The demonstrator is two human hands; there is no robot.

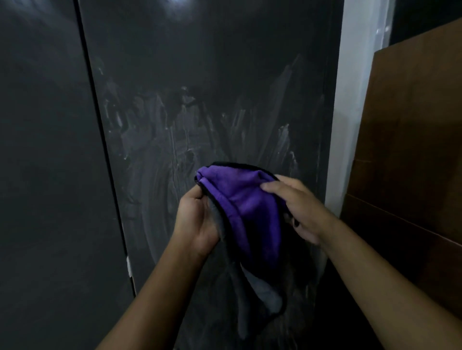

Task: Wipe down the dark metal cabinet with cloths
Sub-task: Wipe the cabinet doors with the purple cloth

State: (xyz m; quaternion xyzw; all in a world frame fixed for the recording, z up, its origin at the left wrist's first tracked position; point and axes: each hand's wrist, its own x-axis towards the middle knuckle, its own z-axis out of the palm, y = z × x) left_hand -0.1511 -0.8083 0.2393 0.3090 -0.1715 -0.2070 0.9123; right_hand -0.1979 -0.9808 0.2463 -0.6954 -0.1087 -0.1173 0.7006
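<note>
Left hand is curled round the left edge of a purple cloth, fingers bunched on its black-trimmed hem, palm turned inward. Right hand grips the cloth's opp. side, thumb laid across the purple face & fingers tucked behind, so the cloth's top part spans btwn the two hands. It's purple on the side facing the camera, grey on the reverse, w/ a thin black border; the lower part droops below the hands in loose folds, grey showing. Bare forearms come up from the bottom of the view. Right behind the cloth stands the dark metal cabinet; can't tell if the cloth touches it. The cabinet's right door fills the centre, w/ pale smeary streaks running mostly vert. across its middle, above & left of the hands. A narrow dark seam splits it from the left door; a small white chip sits on that seam low down. Glare shines on the door's top edge. Right of the cabinet is a white wall strip, then a brown wooden panel.
</note>
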